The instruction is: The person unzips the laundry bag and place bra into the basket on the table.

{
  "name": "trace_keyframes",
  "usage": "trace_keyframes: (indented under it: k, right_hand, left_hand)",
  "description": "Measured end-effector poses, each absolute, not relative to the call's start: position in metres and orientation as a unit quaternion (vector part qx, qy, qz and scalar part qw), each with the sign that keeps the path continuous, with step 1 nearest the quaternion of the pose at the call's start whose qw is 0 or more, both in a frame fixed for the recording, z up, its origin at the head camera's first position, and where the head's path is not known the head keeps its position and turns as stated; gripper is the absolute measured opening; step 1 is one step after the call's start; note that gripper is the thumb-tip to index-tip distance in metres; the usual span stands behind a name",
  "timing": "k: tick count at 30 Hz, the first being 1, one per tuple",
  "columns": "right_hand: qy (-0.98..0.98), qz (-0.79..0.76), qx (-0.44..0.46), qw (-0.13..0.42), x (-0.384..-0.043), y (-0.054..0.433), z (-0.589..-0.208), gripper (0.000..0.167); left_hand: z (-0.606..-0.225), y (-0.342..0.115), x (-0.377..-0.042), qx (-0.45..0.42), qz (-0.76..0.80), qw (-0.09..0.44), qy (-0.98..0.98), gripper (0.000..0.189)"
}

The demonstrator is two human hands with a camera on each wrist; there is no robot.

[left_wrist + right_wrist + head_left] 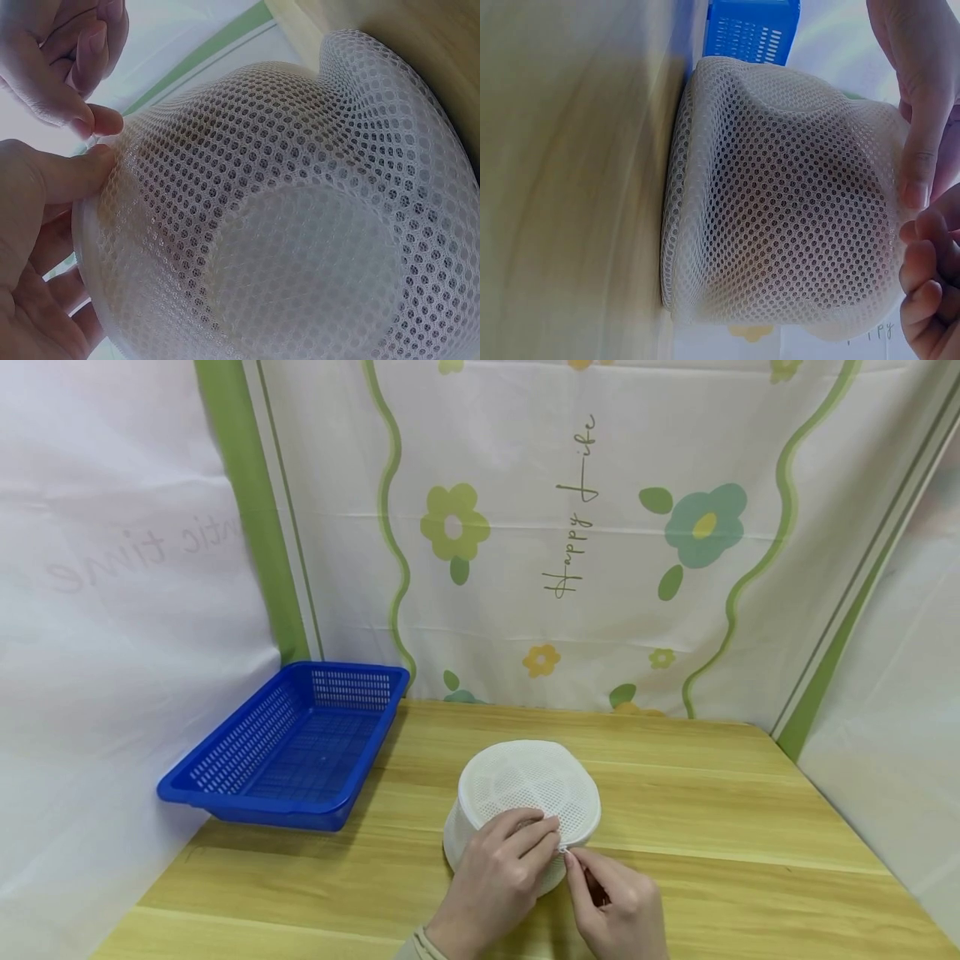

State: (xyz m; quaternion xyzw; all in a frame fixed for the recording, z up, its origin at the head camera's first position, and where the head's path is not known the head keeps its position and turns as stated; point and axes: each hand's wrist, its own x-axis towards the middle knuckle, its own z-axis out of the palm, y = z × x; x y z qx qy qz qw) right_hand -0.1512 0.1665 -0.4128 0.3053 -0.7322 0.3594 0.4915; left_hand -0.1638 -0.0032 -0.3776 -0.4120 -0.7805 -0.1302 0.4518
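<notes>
A white mesh laundry bag (525, 772), round and drum-shaped, stands on the table with a zipped rim around its top. My left hand (498, 877) grips the near edge of that rim, fingers over the top and thumb (82, 172) against the mesh side. Just to its right, my right hand (618, 897) pinches the small white zipper pull (564, 850) between thumb and forefinger. Both hands' fingertips meet closely at the rim in the wrist views. The side mesh (780, 195) bulges and creases a little.
A blue plastic basket (352, 793) with slotted walls stands on the left of the wooden table (712, 793), against the curtain. White flower-printed curtains (517, 610) hang behind the table and along both sides.
</notes>
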Motion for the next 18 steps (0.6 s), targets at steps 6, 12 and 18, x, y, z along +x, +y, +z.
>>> trace_keyframes:
  k: [6,12,18]
  right_hand:
    - [-0.735,0.363,0.305,0.485,-0.1510,0.1660,-0.4126,0.022]
    - [-0.740,0.362,0.307,0.477,-0.1517,0.1657,-0.4144,0.022]
    - [-0.749,0.358,0.297,0.472,-0.1510,0.1671,-0.4143,0.022]
  left_hand:
    - [-0.3771,-0.0030,-0.1637,-0.412,-0.128,0.452,-0.781,0.040]
    - [-0.3776,-0.0033,-0.1629,-0.412,-0.129,0.448,-0.783,0.041]
    - [-0.3780,-0.0033,-0.1631,-0.411,-0.128,0.450,-0.782,0.040]
